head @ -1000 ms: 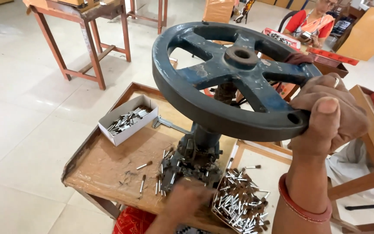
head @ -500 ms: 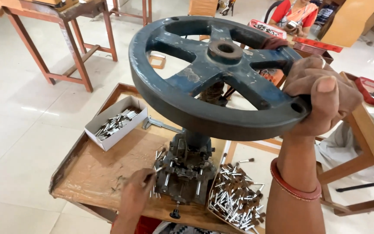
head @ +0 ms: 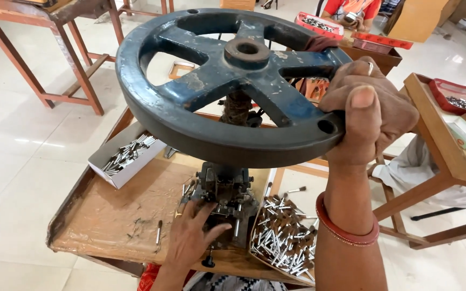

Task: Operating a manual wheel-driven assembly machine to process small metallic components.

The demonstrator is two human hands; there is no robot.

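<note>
Right hand [head: 370, 110] clenched on the handwheel [head: 227, 86] rim, left hand [head: 192, 237] fingers open under the press head [head: 225, 196], and a turn could pinch them.

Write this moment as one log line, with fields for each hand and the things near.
right hand: grips handwheel rim | left hand: at press base | nearby: small metal pins loose, white box of pins on wooden bench

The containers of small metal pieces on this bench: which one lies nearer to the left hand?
The flat tray of metal pieces, just right of the press base, lies nearer the left hand. The white cardboard box sits farther off, at the bench's back left edge.
</note>
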